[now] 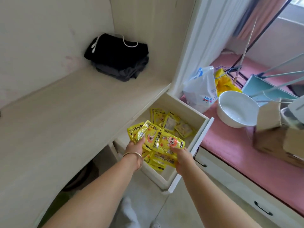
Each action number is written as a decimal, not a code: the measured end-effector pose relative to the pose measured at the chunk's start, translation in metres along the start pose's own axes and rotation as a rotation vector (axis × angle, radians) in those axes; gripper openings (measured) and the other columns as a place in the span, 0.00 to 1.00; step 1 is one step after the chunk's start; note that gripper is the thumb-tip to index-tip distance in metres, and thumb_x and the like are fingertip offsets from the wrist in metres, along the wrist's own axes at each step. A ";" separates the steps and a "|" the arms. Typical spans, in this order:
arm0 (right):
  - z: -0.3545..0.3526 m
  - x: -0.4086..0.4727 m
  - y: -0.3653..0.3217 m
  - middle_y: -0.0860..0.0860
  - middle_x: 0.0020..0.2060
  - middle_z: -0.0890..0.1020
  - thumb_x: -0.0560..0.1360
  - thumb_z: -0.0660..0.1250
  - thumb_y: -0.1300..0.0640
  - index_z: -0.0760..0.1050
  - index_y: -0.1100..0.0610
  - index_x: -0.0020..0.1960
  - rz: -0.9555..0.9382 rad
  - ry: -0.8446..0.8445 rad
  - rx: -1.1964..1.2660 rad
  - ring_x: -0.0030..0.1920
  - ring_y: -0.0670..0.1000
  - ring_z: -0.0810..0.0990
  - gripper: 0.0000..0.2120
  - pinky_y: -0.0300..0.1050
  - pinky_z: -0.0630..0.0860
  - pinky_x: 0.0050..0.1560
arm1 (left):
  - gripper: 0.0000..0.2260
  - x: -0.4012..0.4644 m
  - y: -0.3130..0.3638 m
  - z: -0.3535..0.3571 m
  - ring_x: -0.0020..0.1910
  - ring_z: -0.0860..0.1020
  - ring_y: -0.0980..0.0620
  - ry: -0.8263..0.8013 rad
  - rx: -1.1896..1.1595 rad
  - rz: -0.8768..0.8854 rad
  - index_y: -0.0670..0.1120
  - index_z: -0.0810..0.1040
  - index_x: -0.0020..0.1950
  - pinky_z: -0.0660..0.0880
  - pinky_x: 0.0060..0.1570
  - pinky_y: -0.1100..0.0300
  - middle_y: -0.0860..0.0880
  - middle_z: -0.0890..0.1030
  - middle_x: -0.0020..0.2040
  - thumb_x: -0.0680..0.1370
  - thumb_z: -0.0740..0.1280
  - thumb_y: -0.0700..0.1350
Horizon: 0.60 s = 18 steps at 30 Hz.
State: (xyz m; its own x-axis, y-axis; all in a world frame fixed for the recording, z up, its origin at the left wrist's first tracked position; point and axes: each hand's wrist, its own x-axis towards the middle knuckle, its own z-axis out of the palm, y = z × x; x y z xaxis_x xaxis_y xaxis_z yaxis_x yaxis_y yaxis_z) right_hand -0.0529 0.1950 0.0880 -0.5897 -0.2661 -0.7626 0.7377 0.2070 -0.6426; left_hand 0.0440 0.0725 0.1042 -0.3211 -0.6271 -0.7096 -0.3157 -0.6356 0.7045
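Currently a white bowl [236, 109], plastic bag [200, 91] and cardboard box [269, 129] crowd the pink ledge [230, 145] right of the open drawer [199, 129], and folded black clothes [118, 58] sit in the corner of the pale desk top [74, 112]. Yellow packets [158, 140] are fanned out above the drawer, left hand [134, 147] pinching their left edge by thumb, right hand [180, 156] gripping the right edge, loose packets [172, 125] lying inside. Fingers under the fan are hidden; the print is mostly blurred.
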 end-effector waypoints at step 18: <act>0.024 0.163 0.009 0.55 0.51 0.82 0.73 0.69 0.62 0.73 0.55 0.58 0.219 0.397 0.034 0.51 0.59 0.82 0.14 0.60 0.77 0.58 | 0.23 0.189 -0.018 0.058 0.62 0.75 0.41 -0.023 0.515 -0.204 0.42 0.72 0.65 0.74 0.60 0.48 0.43 0.77 0.63 0.74 0.70 0.52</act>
State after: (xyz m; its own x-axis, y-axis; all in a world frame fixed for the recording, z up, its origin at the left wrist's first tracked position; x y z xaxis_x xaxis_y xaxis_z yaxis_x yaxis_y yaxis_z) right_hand -0.1348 0.1309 -0.0404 -0.4939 0.1632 -0.8541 0.8657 0.1851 -0.4652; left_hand -0.0632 -0.0087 -0.0423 -0.2255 -0.5003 -0.8360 -0.7673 -0.4375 0.4689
